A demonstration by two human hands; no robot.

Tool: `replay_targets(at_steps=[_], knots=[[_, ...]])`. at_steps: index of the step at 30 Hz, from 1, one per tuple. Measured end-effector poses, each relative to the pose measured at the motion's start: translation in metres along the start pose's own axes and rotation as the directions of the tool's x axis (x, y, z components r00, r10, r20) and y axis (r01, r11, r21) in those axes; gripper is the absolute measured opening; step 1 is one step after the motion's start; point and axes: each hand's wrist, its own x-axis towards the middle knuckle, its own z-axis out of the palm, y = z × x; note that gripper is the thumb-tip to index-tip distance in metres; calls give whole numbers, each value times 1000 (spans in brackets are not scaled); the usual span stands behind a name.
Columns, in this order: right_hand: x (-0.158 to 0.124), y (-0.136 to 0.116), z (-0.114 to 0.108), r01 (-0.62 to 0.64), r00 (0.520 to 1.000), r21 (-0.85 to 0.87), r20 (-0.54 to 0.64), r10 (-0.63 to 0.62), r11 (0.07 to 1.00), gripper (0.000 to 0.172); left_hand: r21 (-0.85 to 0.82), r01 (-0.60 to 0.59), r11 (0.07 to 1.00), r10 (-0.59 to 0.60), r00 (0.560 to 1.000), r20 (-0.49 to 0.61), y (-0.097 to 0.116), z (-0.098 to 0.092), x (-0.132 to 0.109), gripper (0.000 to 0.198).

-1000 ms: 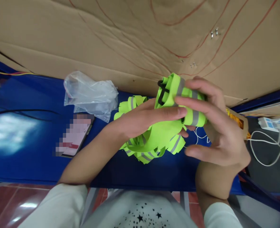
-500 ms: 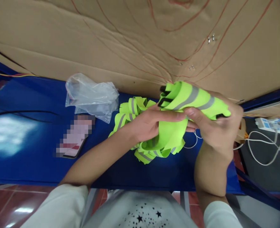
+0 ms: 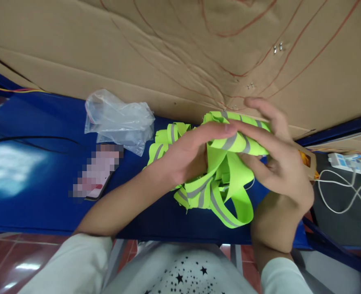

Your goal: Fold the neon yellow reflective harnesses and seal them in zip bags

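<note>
A rolled bundle of neon-yellow reflective strap (image 3: 229, 143) with grey stripes is held between both hands above the table. My left hand (image 3: 186, 153) grips its left end, thumb across the top, the other fingers hidden behind the fabric. My right hand (image 3: 283, 159) wraps the right end, thumb below and one finger lifted off at the back. Loose loops (image 3: 244, 208) of the strap hang beneath the roll. Behind my left wrist lies a heap of the same yellow webbing (image 3: 160, 143); where the held piece and the heap part, I cannot tell.
The blue table (image 3: 45, 208) carries a clear plastic bag (image 3: 119, 122) and a phone (image 3: 97, 173) on the left. A cardboard panel (image 3: 168, 53) with red lines stands along the back. At the right, white cables (image 3: 330, 208) and a power strip (image 3: 341, 159) lie on a dark surface.
The roll has turned, and its black clips no longer show. A loop of strap has dropped lower at the front. My right hand has shifted its grip, one finger raised.
</note>
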Motion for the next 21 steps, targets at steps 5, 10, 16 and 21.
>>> replay_targets(at_steps=[5, 10, 16, 21], knots=[[4, 18, 11, -85, 996, 323, 53, 71, 943, 77, -33, -87, 996, 84, 993, -88, 3, -2, 6, 25], [12, 19, 43, -222, 971, 721, 103, 215, 656, 86, 331, -316, 889, 381, 912, -153, 15, -3, -1, 35], [17, 4, 71, -502, 836, 830, 394, 382, 243, 46, 693, -532, 486, 681, 728, 82, 38, -14, -10, 62], [18, 6, 74, -521, 805, 844, 437, 401, 127, 33, 698, -681, 221, 696, 612, 376, 49, -32, -6, 62]])
